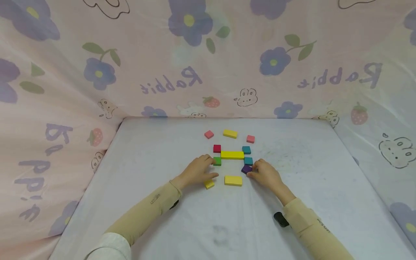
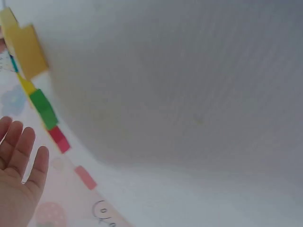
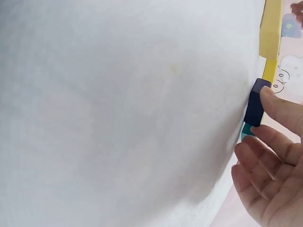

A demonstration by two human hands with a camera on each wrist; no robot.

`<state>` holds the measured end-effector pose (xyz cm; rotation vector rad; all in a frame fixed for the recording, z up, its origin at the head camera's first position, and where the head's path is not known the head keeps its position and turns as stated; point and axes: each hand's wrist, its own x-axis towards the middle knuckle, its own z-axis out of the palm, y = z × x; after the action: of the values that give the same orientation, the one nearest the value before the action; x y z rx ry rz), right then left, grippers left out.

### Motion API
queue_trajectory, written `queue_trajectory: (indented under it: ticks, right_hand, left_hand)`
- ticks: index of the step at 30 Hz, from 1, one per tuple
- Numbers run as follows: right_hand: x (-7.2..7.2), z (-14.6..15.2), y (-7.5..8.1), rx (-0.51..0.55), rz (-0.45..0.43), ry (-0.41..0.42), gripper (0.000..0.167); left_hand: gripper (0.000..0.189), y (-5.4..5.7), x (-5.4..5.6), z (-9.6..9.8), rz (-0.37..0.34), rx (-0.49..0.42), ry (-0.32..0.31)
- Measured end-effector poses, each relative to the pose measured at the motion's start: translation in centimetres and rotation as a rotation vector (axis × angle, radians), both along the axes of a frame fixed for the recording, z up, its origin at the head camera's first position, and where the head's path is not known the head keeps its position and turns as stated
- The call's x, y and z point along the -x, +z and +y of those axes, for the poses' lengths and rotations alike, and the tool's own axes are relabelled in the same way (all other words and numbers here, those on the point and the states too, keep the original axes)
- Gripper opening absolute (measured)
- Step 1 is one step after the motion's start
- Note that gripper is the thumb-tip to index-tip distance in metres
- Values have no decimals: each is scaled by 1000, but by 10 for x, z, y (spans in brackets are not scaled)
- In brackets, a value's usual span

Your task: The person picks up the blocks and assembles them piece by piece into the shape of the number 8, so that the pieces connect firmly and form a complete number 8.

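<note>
Between thumb and index finger, my right hand [image 1: 267, 174] pinches a dark purple block [image 1: 246, 169], just below two teal blocks [image 1: 248, 161]. The right wrist view shows that purple block [image 3: 254, 101] by the thumb tip. My left hand [image 1: 196, 169] has its fingertips right at a green block [image 1: 217, 161]; its fingers look straight in the left wrist view. A long yellow block [image 1: 232, 155] lies between the green and teal ones, with a red block [image 1: 217, 148] at its upper left. The left hand partly covers a small yellow block [image 1: 209, 184].
A wide yellow block [image 1: 233, 181] lies between the hands, nearer the body. Farther back are another yellow block [image 1: 230, 134] and two pink blocks, one left [image 1: 209, 134] and one right [image 1: 250, 139]. A printed curtain [image 1: 227, 79] hangs around the white table [image 1: 292, 137].
</note>
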<state>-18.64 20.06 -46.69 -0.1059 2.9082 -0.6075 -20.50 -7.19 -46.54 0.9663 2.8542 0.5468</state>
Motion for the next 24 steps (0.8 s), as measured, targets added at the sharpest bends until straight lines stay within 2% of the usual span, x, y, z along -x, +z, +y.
queue_trajectory:
  ticks: [5,11,17,24]
  right_hand:
    - [1,0,-2,9,0,-6,35]
    - [1,1,-1,-4,-10,3,35]
    - [1,0,2,-5,-16,-4,36]
    - [0,-2,2,7,-25,-19,35]
  left_hand:
    - [47,7,-17,-4,39,82,-7]
    - [48,3,-32,-11,46,177,25]
    - [45,0,-36,-19,20,218,52]
    - [36,-1,-38,-21,2,200,41]
